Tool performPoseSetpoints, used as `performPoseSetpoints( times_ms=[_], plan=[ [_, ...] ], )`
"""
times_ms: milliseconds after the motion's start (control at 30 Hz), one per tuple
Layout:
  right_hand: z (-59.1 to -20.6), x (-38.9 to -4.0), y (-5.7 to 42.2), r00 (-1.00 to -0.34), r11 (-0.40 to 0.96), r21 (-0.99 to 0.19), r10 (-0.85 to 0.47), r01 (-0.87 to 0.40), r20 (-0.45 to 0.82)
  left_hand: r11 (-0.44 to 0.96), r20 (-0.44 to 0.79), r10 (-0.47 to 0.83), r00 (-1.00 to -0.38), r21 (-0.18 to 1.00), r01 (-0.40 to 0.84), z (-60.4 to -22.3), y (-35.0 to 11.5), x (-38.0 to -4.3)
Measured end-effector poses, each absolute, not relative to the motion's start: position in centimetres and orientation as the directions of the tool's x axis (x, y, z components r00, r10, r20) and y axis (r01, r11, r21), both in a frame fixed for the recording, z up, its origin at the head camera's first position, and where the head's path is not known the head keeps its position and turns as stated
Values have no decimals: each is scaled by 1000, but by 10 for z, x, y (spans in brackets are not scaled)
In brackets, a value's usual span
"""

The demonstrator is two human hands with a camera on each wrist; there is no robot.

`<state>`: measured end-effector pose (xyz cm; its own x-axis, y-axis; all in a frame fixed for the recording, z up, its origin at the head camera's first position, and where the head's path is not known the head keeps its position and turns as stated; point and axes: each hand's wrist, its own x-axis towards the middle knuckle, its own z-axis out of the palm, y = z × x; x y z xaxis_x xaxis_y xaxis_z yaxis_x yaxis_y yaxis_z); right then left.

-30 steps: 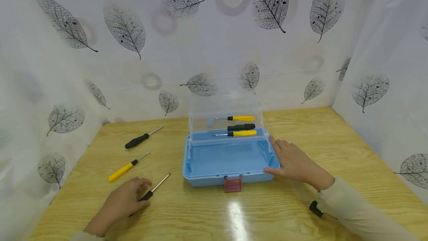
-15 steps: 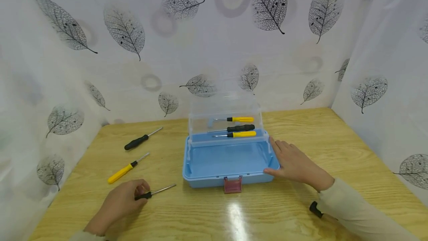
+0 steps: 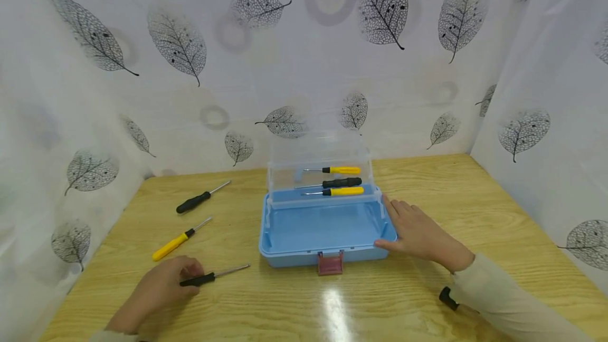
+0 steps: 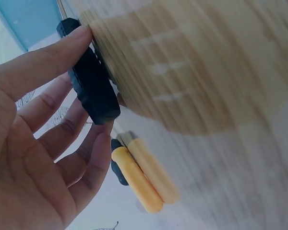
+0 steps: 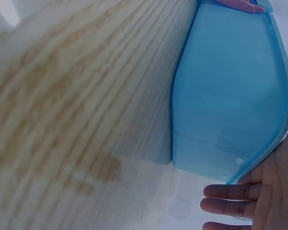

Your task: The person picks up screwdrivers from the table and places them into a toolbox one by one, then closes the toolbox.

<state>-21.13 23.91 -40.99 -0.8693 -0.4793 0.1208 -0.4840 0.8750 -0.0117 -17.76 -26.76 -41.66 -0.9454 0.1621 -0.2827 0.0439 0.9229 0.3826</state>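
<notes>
My left hand (image 3: pixel 159 286) pinches the handle of a black screwdriver (image 3: pixel 201 279) at the table's front left. Its metal shaft points right, toward the toolbox. In the left wrist view the thumb presses one side of the black handle (image 4: pixel 91 79), with the fingers behind it. A light blue toolbox (image 3: pixel 328 260) stands with its see-through lid (image 3: pixel 290 173) swung up at the back. My right hand (image 3: pixel 418 231) rests against the toolbox's right end, thumb at the front corner. From the right wrist, its fingers (image 5: pixel 230 191) look straight along the blue wall (image 5: pixel 225 96).
Left of the toolbox lie a yellow screwdriver (image 3: pixel 178 241) and another black one (image 3: pixel 199 200). Two yellow screwdrivers and a black screwdriver (image 3: pixel 342 182) lie in a row at the clear lid. A pink latch (image 3: pixel 330 264) hangs at the front. A small black object (image 3: pixel 448 298) is beside the right sleeve.
My left hand has taken hold of the black screwdriver and drawn it slightly left. Its shaft has swung from pointing up and right to nearly level. My right hand has stayed at the toolbox.
</notes>
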Motion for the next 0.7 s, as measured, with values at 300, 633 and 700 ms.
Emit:
performPoseSetpoints(
  times_ms=[300, 633, 700],
  plan=[
    [-410, -212, 239, -860, 866, -14, -494, -499, 127, 917, -254, 176, -951, 393, 65, -414, -270, -175],
    [-410, -212, 239, -860, 866, -14, -495, -500, 125, 932, -251, 132, -959, 362, 34, -414, -269, -177],
    [-409, -211, 238, -859, 865, -16, -496, -502, 129, 934, -244, 130, -961, 356, 36, -413, -269, -177]
  ],
)
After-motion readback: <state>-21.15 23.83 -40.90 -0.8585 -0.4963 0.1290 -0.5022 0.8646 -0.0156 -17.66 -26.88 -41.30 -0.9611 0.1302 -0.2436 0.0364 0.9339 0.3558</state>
